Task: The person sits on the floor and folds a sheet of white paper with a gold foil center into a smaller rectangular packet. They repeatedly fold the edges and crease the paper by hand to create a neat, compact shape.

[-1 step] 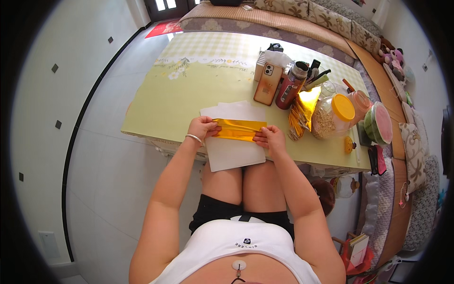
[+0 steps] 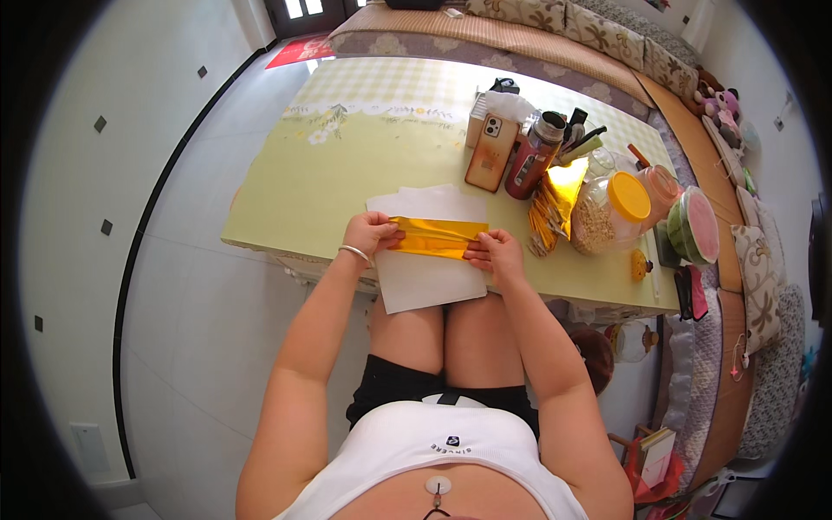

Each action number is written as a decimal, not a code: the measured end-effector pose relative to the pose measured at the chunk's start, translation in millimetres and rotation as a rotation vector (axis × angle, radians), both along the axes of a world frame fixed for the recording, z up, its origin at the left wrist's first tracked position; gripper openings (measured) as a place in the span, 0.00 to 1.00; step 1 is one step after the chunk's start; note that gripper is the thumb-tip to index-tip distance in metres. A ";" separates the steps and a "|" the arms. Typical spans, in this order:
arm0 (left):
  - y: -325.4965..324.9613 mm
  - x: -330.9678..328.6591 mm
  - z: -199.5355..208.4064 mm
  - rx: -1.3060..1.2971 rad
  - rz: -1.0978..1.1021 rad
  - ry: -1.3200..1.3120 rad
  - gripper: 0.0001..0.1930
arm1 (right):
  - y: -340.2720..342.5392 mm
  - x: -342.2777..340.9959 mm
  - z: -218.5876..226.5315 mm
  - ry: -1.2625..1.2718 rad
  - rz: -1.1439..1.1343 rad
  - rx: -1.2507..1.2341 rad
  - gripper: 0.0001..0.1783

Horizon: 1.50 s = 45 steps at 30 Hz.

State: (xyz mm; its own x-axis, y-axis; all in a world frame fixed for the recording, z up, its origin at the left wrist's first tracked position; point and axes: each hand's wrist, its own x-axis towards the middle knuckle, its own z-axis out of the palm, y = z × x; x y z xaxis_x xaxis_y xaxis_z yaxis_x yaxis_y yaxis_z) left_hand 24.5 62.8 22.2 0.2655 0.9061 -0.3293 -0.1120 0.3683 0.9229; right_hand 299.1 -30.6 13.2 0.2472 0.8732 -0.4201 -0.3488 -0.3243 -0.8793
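Observation:
A strip of shiny gold foil paper [image 2: 438,238], with creases running along its length, stretches between my two hands. My left hand [image 2: 371,232], a bangle at its wrist, pinches the strip's left end. At the right end, the thumb and fingers of my right hand [image 2: 496,253] close on its lower edge. Beneath the strip lie white paper sheets [image 2: 433,288], which overhang the table's near edge above my thighs. A fanned bundle of folded gold foil pieces [image 2: 551,212] rests to the right of my right hand.
The table [image 2: 295,195] has a pale green cover. Toward its right stand a phone [image 2: 490,156], a dark red flask [image 2: 530,160], a yellow-lidded jar [image 2: 598,212] and a wrapped cut watermelon [image 2: 693,227]. A long sofa [image 2: 511,43] runs behind the table and along its right side.

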 end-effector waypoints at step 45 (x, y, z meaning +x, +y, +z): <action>-65.6 -4.9 -18.5 0.617 0.017 0.580 0.08 | -31.3 -2.9 -9.9 -0.501 0.059 0.108 0.08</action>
State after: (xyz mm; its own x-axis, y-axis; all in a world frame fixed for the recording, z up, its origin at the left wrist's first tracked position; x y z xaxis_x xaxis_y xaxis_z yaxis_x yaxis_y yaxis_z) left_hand 19.6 -2.8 3.7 0.1923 0.9704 0.1459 0.4404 -0.2182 0.8709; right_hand 296.2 -61.9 3.3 0.3442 0.9235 -0.1692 0.1398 -0.2286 -0.9634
